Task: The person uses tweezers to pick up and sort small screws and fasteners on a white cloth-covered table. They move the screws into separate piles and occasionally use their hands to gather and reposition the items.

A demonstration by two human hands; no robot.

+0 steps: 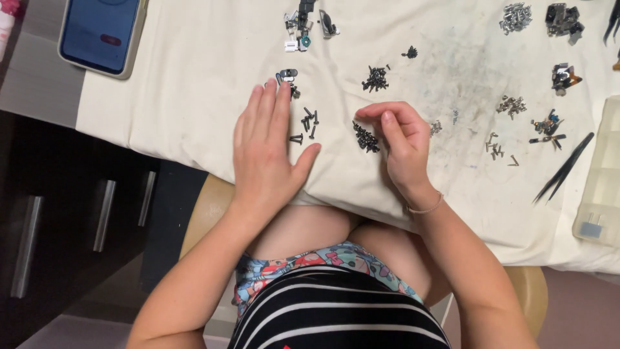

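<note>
Striped shirt lowest | my left hand (268,152) lay flat, fingers open, beside black screws (306,124) | right hand (399,139) fingers pinched closed near a screw pile (366,138).

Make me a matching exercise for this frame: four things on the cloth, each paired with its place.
Things:
1. smartphone
2. black tweezers
3. clear plastic organiser box
4. loose black screws

Places:
A. right edge of the cloth
B. just beside the left hand
C. top left corner
D. left of the organiser box

Pairs: 1-C, 2-D, 3-A, 4-B
</note>
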